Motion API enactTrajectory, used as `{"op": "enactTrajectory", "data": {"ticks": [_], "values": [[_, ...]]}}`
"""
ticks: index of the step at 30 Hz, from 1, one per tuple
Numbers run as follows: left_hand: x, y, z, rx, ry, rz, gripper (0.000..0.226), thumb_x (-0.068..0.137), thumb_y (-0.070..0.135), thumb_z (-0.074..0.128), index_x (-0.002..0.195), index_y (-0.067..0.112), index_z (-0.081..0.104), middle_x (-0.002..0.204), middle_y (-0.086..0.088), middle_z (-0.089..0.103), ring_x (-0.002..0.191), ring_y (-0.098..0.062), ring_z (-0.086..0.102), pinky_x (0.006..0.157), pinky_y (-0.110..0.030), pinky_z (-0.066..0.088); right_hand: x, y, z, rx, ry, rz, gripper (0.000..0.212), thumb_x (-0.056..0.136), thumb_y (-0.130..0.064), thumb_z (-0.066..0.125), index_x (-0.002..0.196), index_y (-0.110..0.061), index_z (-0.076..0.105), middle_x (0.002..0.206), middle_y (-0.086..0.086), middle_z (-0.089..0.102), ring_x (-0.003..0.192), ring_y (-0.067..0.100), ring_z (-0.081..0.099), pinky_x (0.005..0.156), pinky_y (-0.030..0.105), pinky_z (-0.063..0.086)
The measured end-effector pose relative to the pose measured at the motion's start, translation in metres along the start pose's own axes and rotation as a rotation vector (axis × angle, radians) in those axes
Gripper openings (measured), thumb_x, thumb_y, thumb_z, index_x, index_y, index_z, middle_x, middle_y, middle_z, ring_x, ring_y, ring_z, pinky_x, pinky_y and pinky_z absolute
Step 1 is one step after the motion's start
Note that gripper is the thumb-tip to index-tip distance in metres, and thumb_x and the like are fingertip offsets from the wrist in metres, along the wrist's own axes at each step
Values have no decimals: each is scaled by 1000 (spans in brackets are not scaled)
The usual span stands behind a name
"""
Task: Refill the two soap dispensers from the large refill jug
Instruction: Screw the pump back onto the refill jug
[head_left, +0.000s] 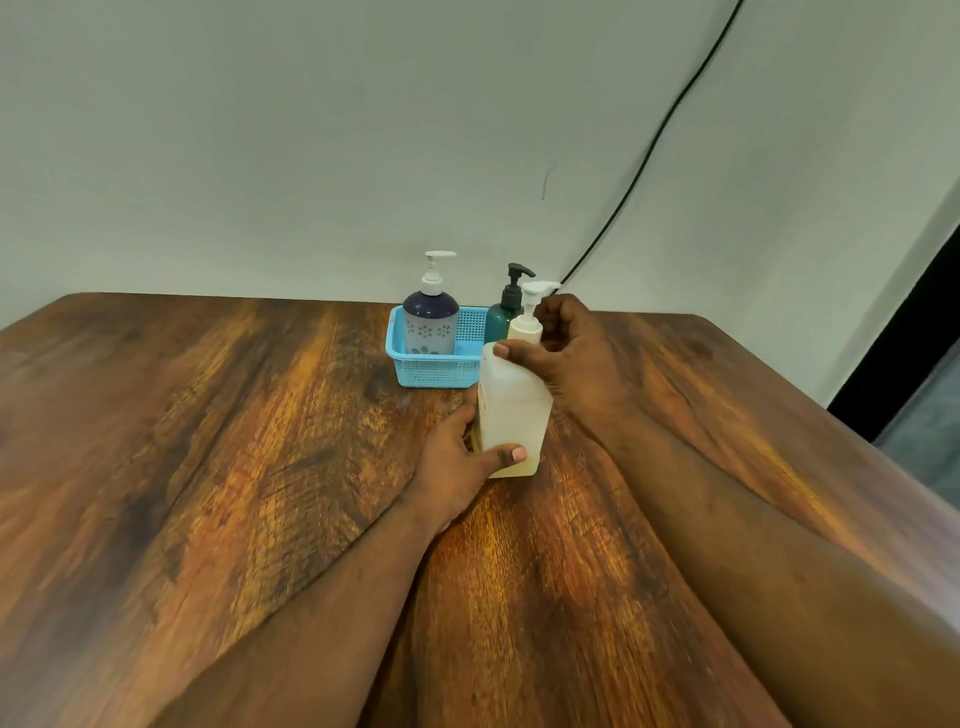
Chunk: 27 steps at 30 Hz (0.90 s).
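Note:
A translucent white jug (511, 410) with a white pump top (535, 299) stands upright on the wooden table (234, 441), a little yellowish liquid at its bottom. My left hand (462, 462) grips its lower body, thumb across the front. My right hand (566, 358) wraps the jug's shoulder and pump collar, thumb on the front. A dark blue and white flowered dispenser (431, 317) stands in a light blue basket (431, 371) behind. A teal dispenser with a black pump (506, 306) stands beside it, partly hidden by the jug.
The table backs onto a pale wall. A black cable (649, 150) runs down the wall to the table's back edge near the teal dispenser. The table's right edge (857, 441) drops off beside a dark doorway.

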<state>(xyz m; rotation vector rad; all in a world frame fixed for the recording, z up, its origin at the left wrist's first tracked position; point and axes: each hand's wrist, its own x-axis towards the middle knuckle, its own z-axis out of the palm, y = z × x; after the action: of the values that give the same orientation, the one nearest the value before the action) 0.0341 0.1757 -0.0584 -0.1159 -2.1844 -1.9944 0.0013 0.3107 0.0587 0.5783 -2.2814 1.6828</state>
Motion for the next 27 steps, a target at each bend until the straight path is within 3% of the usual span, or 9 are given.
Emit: {"op": "enactTrajectory", "data": {"ticks": [5,9,11,14,16,19,21,23,27], "values": [[0,0,0,-11,-5,1,87,68,29,87,145,29,45,132,12,62,125,-11,55,106,-44,48,-3,5,10,50,65,13,43,70,-30,84,100,-33,52,96,-15,60,85,-5,56,62,4,46],[0,1,-1,-14,-4,4,89,65,33,87,144,30,47,132,12,62,126,-11,55,107,-45,48,-7,17,12,50,152,27,54,64,-37,87,103,-29,50,107,-4,62,101,10,60,80,28,56],[0,1,-1,-15,-9,-1,92,62,36,87,145,29,46,133,11,62,126,-11,55,106,-45,49,-8,16,12,108,123,30,59,66,-32,86,112,-31,50,113,-7,61,104,7,59,83,26,56],[0,1,-1,-24,-12,-2,95,62,38,88,146,28,44,134,11,61,127,-12,54,105,-45,49,-9,15,12,158,63,25,39,73,-25,81,103,-35,59,100,-17,64,95,8,65,69,15,54],[0,2,-1,-24,-14,0,93,65,34,88,146,27,44,135,10,60,127,-12,54,105,-45,49,-10,17,15,150,113,50,34,71,-30,82,97,-30,61,95,-13,66,91,13,66,69,23,57],[-1,3,-1,-22,-12,2,95,61,40,88,145,28,45,134,9,62,126,-14,56,104,-46,50,-12,21,19,157,208,57,52,61,-44,85,100,-24,58,99,0,66,95,18,66,76,42,59],[-2,4,-1,-20,-9,6,97,58,42,87,145,29,45,133,10,62,125,-13,56,103,-45,51,-13,20,20,201,208,47,59,63,-39,86,110,-22,56,110,0,66,103,15,65,82,40,59],[-2,4,-1,-23,-6,9,98,57,44,88,145,29,46,134,10,62,125,-13,56,103,-45,51,-12,18,19,215,171,51,50,69,-31,84,112,-27,59,116,-4,66,105,10,64,86,35,58],[-2,3,-1,-12,9,9,92,61,36,88,143,25,48,133,9,62,125,-11,56,105,-44,49,-14,16,19,168,188,62,30,72,-29,82,98,-23,68,101,-4,71,95,15,68,82,43,59]]}}
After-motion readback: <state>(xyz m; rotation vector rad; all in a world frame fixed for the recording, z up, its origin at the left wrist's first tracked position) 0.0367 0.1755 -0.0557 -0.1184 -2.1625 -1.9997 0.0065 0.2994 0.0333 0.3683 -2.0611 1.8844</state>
